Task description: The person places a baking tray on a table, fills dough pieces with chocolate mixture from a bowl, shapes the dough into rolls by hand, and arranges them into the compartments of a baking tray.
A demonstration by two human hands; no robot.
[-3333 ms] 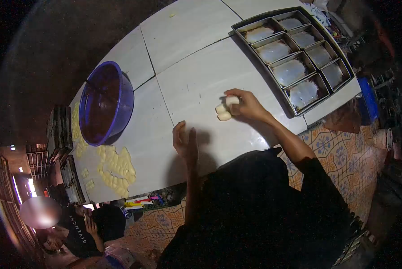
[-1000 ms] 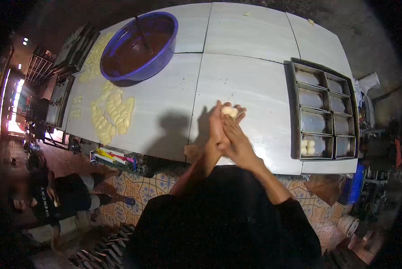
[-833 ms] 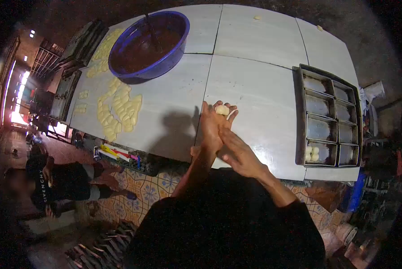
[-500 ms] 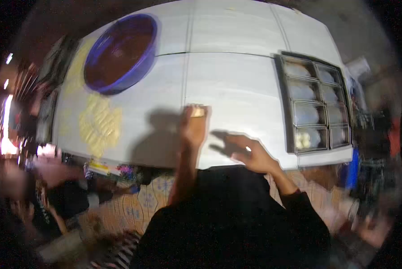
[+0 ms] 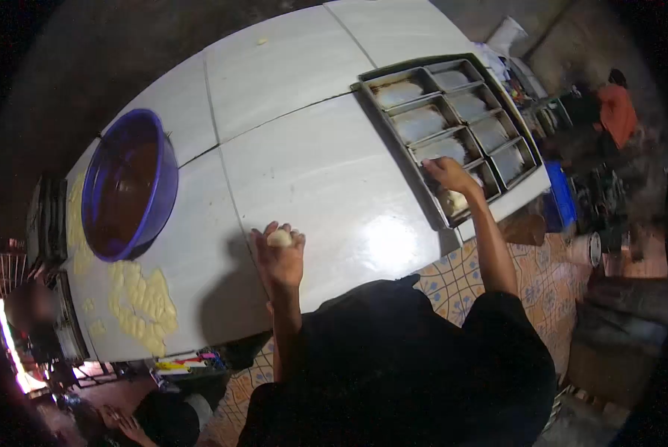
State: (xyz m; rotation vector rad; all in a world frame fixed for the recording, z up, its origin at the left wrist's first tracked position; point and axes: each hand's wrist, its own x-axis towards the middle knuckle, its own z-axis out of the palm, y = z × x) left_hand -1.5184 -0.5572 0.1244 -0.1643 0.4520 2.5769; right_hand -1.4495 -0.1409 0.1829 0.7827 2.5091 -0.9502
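My left hand (image 5: 280,264) is raised over the white table with its fingers curled around a pale dough ball (image 5: 280,238). To the right, my right hand (image 5: 452,176) reaches over the near compartments of a dark metal baking tray (image 5: 393,123). Its fingers look drawn together and point down at a divider; whatever they may hold is hidden. Pale dough pieces (image 5: 453,201) lie in the near left compartment, just below my right wrist.
A purple basin (image 5: 166,182) with brown inside stands on the left of the white table (image 5: 304,164). Several dough pieces (image 5: 144,305) lie in front of it. Beyond the tray are a blue container (image 5: 561,195) and a person in orange (image 5: 618,112). Another person is at lower left.
My right hand has moved from near my body to over the tray. The view has turned right. My left hand still holds the dough ball.
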